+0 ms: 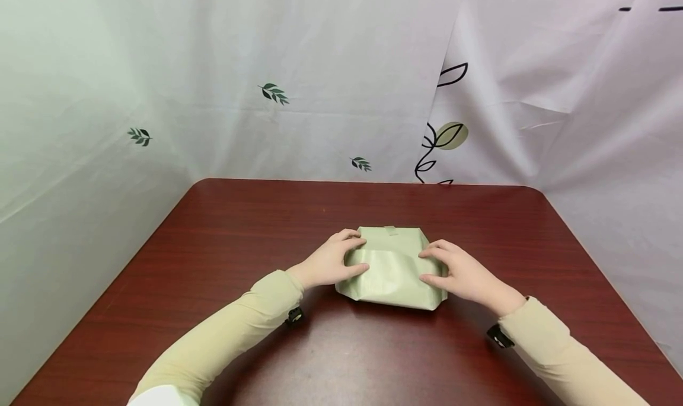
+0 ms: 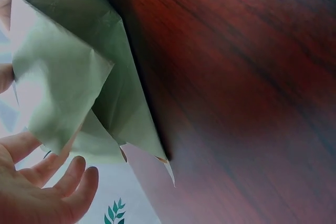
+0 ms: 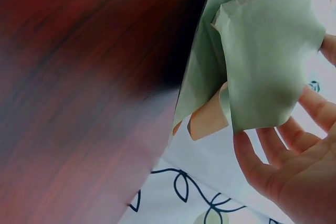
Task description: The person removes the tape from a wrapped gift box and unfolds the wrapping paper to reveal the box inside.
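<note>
A pale green paper parcel (image 1: 386,275) rests on the table between both hands, its paper folded up over the middle; what it covers is hidden. My left hand (image 1: 333,261) touches its left side, thumb and fingers spread over the paper. At the opposite side, my right hand (image 1: 453,269) lays its thumb and fingertips on the paper. In the left wrist view, a folded side flap (image 2: 63,77) stands beside the fingers (image 2: 79,182). The right wrist view shows fingers along another flap (image 3: 273,61), and a curled tan strip (image 3: 210,116) at the parcel's far end.
The dark red wooden table (image 1: 256,216) has rounded far corners. White curtains (image 1: 320,50) with leaf prints hang behind it and along both sides. Black wrist devices, including one on the right wrist (image 1: 500,336), sit under the sleeves.
</note>
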`<state>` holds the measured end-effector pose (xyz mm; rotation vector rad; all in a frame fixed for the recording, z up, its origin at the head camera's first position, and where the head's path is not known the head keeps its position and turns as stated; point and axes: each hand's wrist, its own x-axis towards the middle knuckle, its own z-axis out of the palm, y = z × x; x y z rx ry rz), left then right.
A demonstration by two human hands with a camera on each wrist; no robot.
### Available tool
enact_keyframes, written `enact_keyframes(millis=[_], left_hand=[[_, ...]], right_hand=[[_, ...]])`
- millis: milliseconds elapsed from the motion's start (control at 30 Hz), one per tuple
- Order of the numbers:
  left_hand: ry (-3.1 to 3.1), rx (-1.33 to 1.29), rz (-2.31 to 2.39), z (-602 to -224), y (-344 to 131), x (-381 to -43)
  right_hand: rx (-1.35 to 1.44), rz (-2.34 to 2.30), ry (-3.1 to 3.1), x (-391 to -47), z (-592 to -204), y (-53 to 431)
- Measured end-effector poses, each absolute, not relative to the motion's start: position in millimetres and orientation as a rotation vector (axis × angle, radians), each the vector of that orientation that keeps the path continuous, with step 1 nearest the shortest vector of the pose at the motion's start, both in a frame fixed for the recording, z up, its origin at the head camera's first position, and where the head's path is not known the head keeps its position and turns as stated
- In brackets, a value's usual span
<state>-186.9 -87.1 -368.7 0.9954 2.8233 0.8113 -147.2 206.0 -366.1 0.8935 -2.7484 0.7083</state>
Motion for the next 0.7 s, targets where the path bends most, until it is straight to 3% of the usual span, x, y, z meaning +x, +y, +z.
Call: enact_keyframes(millis=[700], left_hand=[[2.841,1.045,0.814,-367,-88,-186]], right_hand=[[1.113,0.796,-2.793,-126,-351,207]])
